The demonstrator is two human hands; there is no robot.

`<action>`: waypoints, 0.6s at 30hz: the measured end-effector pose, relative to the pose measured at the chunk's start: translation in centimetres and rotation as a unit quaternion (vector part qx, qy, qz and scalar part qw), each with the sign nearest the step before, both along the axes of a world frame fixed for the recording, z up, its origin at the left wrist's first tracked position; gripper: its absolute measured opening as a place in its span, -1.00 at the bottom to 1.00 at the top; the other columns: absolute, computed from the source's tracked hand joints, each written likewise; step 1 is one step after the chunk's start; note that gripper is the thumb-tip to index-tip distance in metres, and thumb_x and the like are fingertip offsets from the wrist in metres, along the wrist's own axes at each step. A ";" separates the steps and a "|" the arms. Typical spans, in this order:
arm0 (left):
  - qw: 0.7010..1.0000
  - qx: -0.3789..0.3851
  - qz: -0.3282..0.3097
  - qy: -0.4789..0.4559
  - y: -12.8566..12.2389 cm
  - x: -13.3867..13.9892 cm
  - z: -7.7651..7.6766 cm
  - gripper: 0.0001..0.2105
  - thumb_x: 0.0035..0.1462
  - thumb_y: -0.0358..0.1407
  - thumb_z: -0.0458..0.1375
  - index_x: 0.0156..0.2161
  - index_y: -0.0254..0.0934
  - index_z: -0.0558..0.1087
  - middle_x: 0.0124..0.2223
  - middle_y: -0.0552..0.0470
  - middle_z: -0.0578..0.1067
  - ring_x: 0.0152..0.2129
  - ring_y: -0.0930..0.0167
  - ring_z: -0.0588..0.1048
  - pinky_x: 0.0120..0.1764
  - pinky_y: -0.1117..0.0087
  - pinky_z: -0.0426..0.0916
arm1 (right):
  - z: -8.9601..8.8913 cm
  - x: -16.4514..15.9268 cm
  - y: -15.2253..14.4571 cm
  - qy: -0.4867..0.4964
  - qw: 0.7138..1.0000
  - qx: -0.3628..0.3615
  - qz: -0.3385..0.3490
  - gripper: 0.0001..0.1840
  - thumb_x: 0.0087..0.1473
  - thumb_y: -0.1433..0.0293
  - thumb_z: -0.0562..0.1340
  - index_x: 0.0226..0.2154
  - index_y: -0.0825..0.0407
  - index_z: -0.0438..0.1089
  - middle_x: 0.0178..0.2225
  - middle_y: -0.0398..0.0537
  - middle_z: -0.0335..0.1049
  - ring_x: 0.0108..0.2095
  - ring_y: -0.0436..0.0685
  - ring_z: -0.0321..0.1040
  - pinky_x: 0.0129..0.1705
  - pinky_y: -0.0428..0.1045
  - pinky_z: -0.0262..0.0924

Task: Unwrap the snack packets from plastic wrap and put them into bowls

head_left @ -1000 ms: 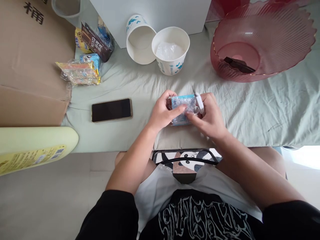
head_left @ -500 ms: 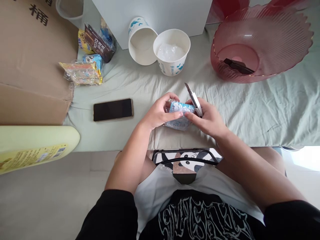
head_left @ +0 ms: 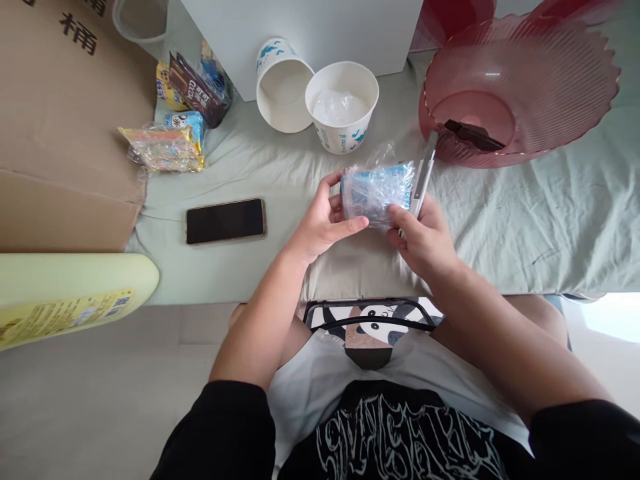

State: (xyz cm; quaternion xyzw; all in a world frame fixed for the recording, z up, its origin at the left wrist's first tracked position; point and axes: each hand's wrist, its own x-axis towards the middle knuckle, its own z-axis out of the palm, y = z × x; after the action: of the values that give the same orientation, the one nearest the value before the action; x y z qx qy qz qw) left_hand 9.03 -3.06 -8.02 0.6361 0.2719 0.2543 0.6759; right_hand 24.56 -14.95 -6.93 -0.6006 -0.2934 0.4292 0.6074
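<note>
A blue packet in crinkled clear plastic wrap (head_left: 375, 190) is held up over the cloth between my two hands. My left hand (head_left: 320, 227) grips its left end, thumb along the near edge and fingers behind. On the other side, my right hand (head_left: 426, 239) holds a utility knife (head_left: 424, 175) with its blade out, pointing up and away. The right thumb also presses on the packet's lower right part. Some of the fingers are hidden behind the packet and the knife handle.
Beyond my hands stand a paper cup (head_left: 345, 137) with clear plastic in it and another cup (head_left: 285, 87) on its side. A pink ribbed bowl (head_left: 545, 87) holds dark pieces. Leftward lie a phone (head_left: 226, 221), snack packets (head_left: 167, 147) and a cardboard box (head_left: 70, 127).
The wrapped packet has been raised and turned, so its broad side now shows. The knife has swung from leaning left to leaning right, with my right hand slightly lower.
</note>
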 end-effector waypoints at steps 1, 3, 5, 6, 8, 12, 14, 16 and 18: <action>1.000 -0.008 0.019 -0.004 -0.2 0.2 0.0 -0.14 -0.13 0.21 0.44 0.21 -0.02 0.24 -0.05 -0.02 0.53 -0.11 0.29 0.61 -0.06 0.22 0.54 | 0.1 -0.3 0.0 0.009 1.000 -0.003 0.012 -0.46 0.02 -0.09 0.41 -0.25 -0.13 0.20 -0.49 -0.27 0.10 -0.58 -0.02 0.03 -0.65 -0.08 -0.03; 0.998 -0.012 0.058 -0.011 -0.4 0.5 0.0 -0.18 -0.11 0.23 0.42 0.18 -0.02 0.25 -0.03 -0.02 0.53 -0.09 0.28 0.60 -0.07 0.24 0.54 | 0.3 -0.7 0.0 0.016 0.999 -0.015 0.038 -0.46 0.00 -0.07 0.43 -0.26 -0.11 0.22 -0.51 -0.28 0.13 -0.60 -0.04 0.03 -0.65 -0.09 -0.05; 0.995 -0.002 0.099 -0.012 -0.2 0.5 0.1 -0.19 -0.08 0.26 0.39 0.19 0.01 0.22 -0.01 -0.02 0.52 -0.09 0.30 0.59 -0.09 0.25 0.54 | 0.4 -0.8 0.0 0.017 0.998 -0.029 0.050 -0.48 0.01 -0.05 0.43 -0.28 -0.09 0.22 -0.49 -0.24 0.20 -0.57 -0.02 0.14 -0.65 -0.10 -0.07; 0.993 0.006 0.122 -0.010 0.0 0.4 0.1 -0.19 -0.05 0.27 0.37 0.21 0.04 0.19 -0.01 -0.01 0.51 -0.10 0.31 0.59 -0.10 0.26 0.54 | 0.5 -0.8 0.0 0.014 0.998 -0.035 0.048 -0.51 0.03 -0.03 0.41 -0.30 -0.09 0.22 -0.46 -0.19 0.25 -0.54 0.00 0.20 -0.65 -0.11 -0.09; 0.985 0.030 0.172 -0.002 0.6 0.1 0.2 -0.20 0.01 0.28 0.33 0.25 0.10 0.13 -0.01 -0.01 0.50 -0.13 0.34 0.58 -0.13 0.26 0.53 | 0.5 -0.5 0.1 0.002 0.999 -0.036 0.021 -0.60 0.08 0.02 0.34 -0.31 -0.08 0.23 -0.36 -0.11 0.32 -0.47 0.03 0.29 -0.65 -0.12 -0.13; 0.969 0.092 0.231 0.018 1.6 -0.8 0.1 -0.27 0.08 0.28 0.26 0.24 0.10 0.16 -0.05 -0.01 0.49 -0.22 0.35 0.55 -0.22 0.30 0.51 | 0.4 0.3 0.0 -0.006 0.999 -0.005 -0.031 -0.76 0.18 0.11 0.16 -0.27 -0.08 0.33 -0.28 -0.09 0.31 -0.48 0.00 0.25 -0.64 -0.10 -0.04; 0.963 0.130 0.235 0.025 1.6 -1.0 0.1 -0.33 0.10 0.27 0.26 0.18 0.02 0.24 -0.05 -0.02 0.47 -0.24 0.36 0.53 -0.22 0.31 0.49 | 0.4 0.3 -0.1 -0.018 1.000 -0.004 -0.015 -0.73 0.22 0.14 0.12 -0.20 -0.07 0.40 -0.39 -0.15 0.25 -0.53 0.00 0.18 -0.61 -0.08 0.03; 0.960 0.164 0.227 0.032 1.4 -0.9 0.0 -0.39 0.10 0.24 0.28 0.11 -0.05 0.32 -0.04 -0.03 0.47 -0.23 0.37 0.52 -0.18 0.32 0.48 | 0.6 0.1 -0.3 -0.049 0.999 -0.011 0.010 -0.69 0.26 0.11 0.13 -0.13 -0.06 0.43 -0.50 -0.21 0.19 -0.56 0.01 0.16 -0.58 -0.06 0.10; 0.960 0.183 0.205 0.047 1.0 -0.7 0.0 -0.44 0.12 0.17 0.31 0.09 -0.08 0.35 -0.03 -0.02 0.48 -0.19 0.36 0.52 -0.12 0.32 0.47 | 0.7 -0.2 -0.3 -0.079 0.996 -0.011 0.025 -0.64 0.28 0.05 0.16 -0.09 -0.06 0.43 -0.50 -0.21 0.23 -0.55 0.01 0.20 -0.54 -0.05 0.17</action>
State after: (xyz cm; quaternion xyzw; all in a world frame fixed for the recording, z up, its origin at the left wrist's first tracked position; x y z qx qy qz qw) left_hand 8.28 -2.10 -8.05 0.6908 0.3771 0.4024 0.4676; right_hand 24.39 -15.25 -6.22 -0.6315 -0.3511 0.3986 0.5648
